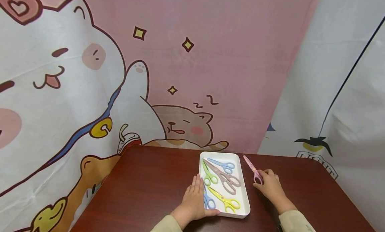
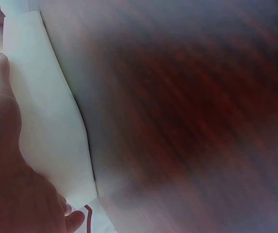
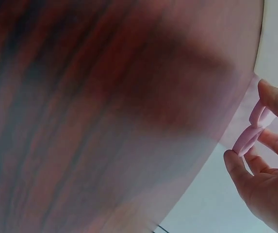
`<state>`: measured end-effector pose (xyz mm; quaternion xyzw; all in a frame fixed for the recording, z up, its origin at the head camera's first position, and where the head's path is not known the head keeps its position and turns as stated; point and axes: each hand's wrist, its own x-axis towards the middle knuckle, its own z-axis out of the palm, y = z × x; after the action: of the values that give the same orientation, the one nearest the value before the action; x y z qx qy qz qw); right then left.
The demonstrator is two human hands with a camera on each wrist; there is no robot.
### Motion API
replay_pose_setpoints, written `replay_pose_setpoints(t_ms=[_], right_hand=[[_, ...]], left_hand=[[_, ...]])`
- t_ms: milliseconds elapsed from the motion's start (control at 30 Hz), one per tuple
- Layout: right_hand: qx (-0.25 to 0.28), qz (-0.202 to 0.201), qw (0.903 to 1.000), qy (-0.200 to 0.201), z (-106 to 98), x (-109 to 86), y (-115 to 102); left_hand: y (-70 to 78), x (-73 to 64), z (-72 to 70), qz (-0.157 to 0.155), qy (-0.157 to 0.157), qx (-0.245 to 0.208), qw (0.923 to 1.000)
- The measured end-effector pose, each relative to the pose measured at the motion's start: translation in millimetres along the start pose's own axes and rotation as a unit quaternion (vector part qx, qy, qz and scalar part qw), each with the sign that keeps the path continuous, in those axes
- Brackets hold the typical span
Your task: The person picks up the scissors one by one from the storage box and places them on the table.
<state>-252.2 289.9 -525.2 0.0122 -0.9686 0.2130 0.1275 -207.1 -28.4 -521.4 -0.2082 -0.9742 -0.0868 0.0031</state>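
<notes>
A shallow white tray (image 1: 244, 205) lies on the table, holding several pairs of scissors. Along its left side rests my left hand (image 1: 192, 200), fingers straight and pointing away, thumb across the near edge. The left wrist view shows that hand against the tray's pale outer wall (image 2: 51, 111). To the right of the tray, my right hand (image 1: 273, 188) pinches pink scissors (image 1: 251, 166) by the handle loops, with the blades pointing away and to the left. Fingertips and thumb sit on the pink loops (image 3: 244, 139) in the right wrist view.
Inside the tray are blue scissors (image 1: 222, 164) at the far end, green ones (image 1: 209, 172), large mauve ones (image 1: 222, 175), yellow ones (image 1: 220, 197) and a second blue pair (image 1: 208, 201) partly behind my left hand. The brown table (image 1: 144, 185) meets a cartoon-printed cloth (image 1: 240, 75) at its back edge.
</notes>
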Motion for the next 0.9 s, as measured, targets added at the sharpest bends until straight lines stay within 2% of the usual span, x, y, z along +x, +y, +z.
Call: replay_pose_setpoints(t_ms=[600, 900], right_hand=[[-0.016, 0.015, 0.9992, -0.032, 6.6, -0.2, 9.9], [-0.017, 0.02, 0.9988, -0.041, 6.2, 3.2, 10.0]], left_hand=[[-5.5, 4.3, 18.8, -0.003, 0.016, 0.018, 0.9997], [-4.1, 2.4, 11.8, 0.0, 0.011, 0.007, 0.9999]])
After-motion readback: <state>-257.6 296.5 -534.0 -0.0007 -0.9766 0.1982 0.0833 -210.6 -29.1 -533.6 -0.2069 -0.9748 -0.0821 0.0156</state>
